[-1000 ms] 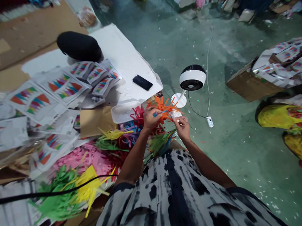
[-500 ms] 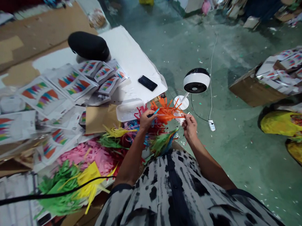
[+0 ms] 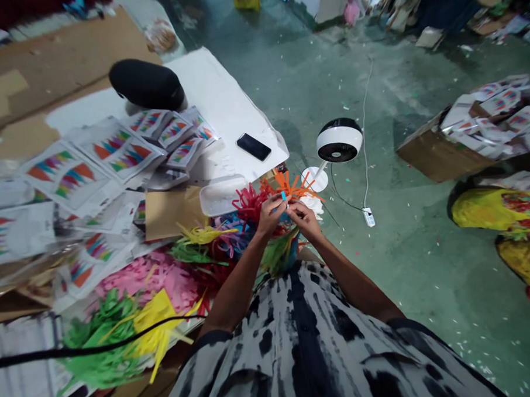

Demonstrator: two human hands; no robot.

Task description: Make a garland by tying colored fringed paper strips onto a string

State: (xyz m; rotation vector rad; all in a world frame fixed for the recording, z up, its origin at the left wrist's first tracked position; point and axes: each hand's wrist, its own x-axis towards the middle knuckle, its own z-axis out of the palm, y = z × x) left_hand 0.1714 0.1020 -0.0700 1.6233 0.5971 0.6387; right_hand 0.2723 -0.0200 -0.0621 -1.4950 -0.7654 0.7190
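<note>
My left hand (image 3: 271,214) is closed, with a small light-blue piece (image 3: 283,196) showing at its fingertips. My right hand (image 3: 304,218) meets it, its fingers pinched together at the near end of an orange tissue-paper tassel (image 3: 293,185). The tassel's cut strips fan out beyond both hands. What lies between the fingertips is mostly hidden. Left of the hands are red paper fringes (image 3: 250,204). Below them, close to my body, hangs a bunch of green paper strips (image 3: 276,253) with some blue beside it.
Left, the table holds printed packets (image 3: 117,147), a phone (image 3: 254,146), a black oval case (image 3: 146,83), a clear tray (image 3: 221,196) and pink paper strips (image 3: 149,276). A white fan (image 3: 339,139) stands ahead near a power strip (image 3: 369,217). A box of packets (image 3: 434,150) is at right.
My right hand has moved left to meet my left hand, which has moved slightly right. The orange strips, stretched between the hands before, now fan out beyond them.
</note>
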